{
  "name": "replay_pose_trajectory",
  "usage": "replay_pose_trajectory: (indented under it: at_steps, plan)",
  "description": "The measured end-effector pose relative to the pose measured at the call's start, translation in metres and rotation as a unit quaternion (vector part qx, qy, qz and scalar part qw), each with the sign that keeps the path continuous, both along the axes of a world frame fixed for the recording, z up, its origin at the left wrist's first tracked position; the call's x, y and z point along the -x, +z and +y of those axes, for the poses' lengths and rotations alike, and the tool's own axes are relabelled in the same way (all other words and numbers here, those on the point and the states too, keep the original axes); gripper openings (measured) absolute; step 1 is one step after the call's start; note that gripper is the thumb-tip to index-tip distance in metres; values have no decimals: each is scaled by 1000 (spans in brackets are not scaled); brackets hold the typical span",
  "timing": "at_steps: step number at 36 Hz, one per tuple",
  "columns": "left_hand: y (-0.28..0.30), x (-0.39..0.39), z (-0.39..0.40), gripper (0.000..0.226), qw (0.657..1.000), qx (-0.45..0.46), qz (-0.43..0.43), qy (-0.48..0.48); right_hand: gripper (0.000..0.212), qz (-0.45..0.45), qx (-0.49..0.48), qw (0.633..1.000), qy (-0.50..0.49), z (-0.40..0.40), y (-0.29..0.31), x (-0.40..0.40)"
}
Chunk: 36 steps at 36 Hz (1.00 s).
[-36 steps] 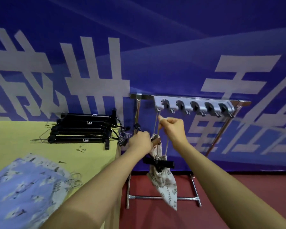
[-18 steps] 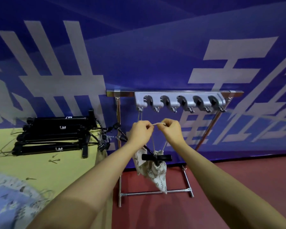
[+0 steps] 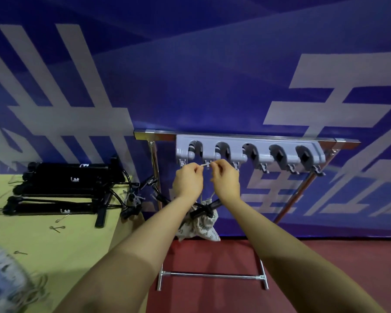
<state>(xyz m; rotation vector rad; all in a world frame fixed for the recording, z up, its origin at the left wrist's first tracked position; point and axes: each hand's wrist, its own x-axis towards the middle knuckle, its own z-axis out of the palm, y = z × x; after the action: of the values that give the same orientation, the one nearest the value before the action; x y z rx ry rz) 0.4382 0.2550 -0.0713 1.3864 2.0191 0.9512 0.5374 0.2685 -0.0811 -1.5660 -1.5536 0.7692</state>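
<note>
A grey holder rail [image 3: 266, 155] with several round clips and small hooks hangs on a metal rack [image 3: 235, 134]. My left hand [image 3: 187, 180] and my right hand [image 3: 226, 178] each pinch the white drawstring [image 3: 204, 164] just under a hook near the rail's left end. The string is stretched between my fingers. A patterned cloth pouch [image 3: 201, 224] hangs from the string below my wrists, with a black object [image 3: 204, 211] sticking out of its mouth.
A yellow table [image 3: 54, 233] at the left holds stacked black folded stands [image 3: 61, 188], small metal clips and a blue patterned cloth [image 3: 2, 281]. A blue banner wall stands behind. The rack's foot bar [image 3: 212, 275] rests on the red floor.
Both hands have risen from the pouch's neck to just below the rail's hooks, lifting the pouch with them. The drawstring is now stretched between both hands.
</note>
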Motion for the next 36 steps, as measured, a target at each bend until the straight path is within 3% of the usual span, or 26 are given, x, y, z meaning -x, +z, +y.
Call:
replay_pose_trajectory:
  at_steps: [9,22,36]
  plan:
    - [-17,-4,0,27,999,44,6,-27,26,-47,45,998,26,5,-13,-2]
    - [-26,33,-25,18,996,69,19,-51,14,-91,98,991,1,-26,-18,9]
    - [-27,160,-103,18,996,81,-5,35,11,-110,142,975,130,-73,-19,130]
